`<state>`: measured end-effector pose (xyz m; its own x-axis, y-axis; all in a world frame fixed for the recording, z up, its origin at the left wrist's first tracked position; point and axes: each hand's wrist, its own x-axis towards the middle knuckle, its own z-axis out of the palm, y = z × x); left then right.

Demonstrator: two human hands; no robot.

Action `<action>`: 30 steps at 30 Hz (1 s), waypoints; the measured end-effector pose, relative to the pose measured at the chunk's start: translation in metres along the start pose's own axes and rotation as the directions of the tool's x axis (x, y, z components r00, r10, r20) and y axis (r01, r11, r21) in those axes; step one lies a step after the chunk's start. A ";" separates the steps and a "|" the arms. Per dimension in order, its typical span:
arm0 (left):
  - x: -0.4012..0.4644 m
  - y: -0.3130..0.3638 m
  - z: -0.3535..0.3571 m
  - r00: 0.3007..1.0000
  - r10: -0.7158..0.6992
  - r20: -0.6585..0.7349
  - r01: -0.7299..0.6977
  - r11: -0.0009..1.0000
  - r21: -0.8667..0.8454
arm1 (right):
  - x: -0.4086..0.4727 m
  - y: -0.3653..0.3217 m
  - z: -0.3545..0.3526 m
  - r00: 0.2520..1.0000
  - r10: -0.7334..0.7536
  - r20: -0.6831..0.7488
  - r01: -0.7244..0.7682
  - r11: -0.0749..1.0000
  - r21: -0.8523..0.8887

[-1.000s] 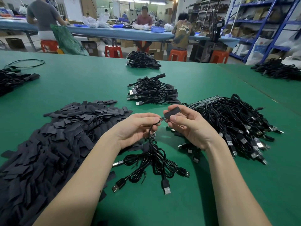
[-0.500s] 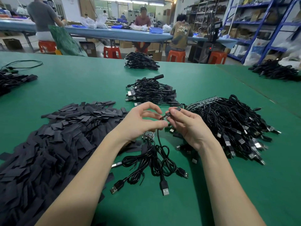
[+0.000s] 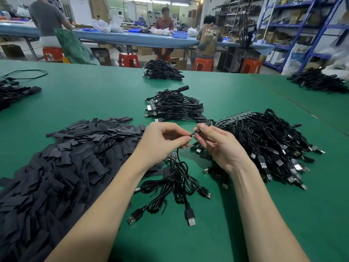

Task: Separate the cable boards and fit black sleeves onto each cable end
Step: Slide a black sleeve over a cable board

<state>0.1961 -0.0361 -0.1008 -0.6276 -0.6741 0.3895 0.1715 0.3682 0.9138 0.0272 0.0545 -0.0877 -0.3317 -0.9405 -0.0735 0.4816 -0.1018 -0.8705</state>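
At the centre of the frame, the fingers [image 3: 186,138] of the left hand [image 3: 160,142] pinch the end of one black cable [image 3: 178,156], while the right hand [image 3: 221,146] pinches a single black sleeve [image 3: 196,132] against that same cable end; the two hands nearly touch. The cable drops from the left hand into a small bundle [image 3: 173,188] just below, lower centre, with about four USB plugs fanned out toward the bottom; a small circuit board [image 3: 172,156] peeks out behind the left wrist.

One large heap of loose sleeves [image 3: 56,167], too many to count, fills the left side of the green tabletop [image 3: 94,95]. One big pile of cables on boards [image 3: 264,144] lies at the right, partly hidden by the right hand. One finished pile [image 3: 175,108] sits above the hands, another [image 3: 162,70] further up. More cable heaps lie at the far left [image 3: 13,91] and upper right [image 3: 317,80]. Three people work at a blue bench [image 3: 132,38] along the top, beside four red stools.
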 end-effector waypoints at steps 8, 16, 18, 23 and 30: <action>-0.001 0.000 0.001 1.000 0.031 0.007 -0.031 1.000 0.000 | 0.000 0.003 -0.001 0.998 0.008 0.064 -0.005 0.999 -0.036; -0.002 0.005 0.003 1.000 -0.010 -0.010 0.008 0.991 -0.134 | -0.001 0.005 0.003 0.994 0.017 0.108 -0.012 0.999 -0.047; -0.002 0.006 0.003 1.000 -0.025 -0.016 0.022 0.986 -0.165 | -0.001 0.006 0.003 0.993 0.017 0.114 -0.010 0.998 -0.056; -0.003 0.007 0.001 0.997 -0.079 -0.008 0.076 0.977 -0.202 | -0.001 0.009 0.003 0.991 0.028 0.132 -0.014 0.995 -0.101; -0.003 0.002 0.003 0.991 -0.125 -0.038 0.114 0.971 -0.209 | -0.003 0.011 0.008 0.995 -0.005 0.102 0.019 0.990 -0.137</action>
<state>0.1959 -0.0317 -0.1007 -0.6145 -0.7388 0.2766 0.2536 0.1469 0.9561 0.0402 0.0532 -0.0930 -0.2495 -0.9682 -0.0186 0.3596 -0.0747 -0.9301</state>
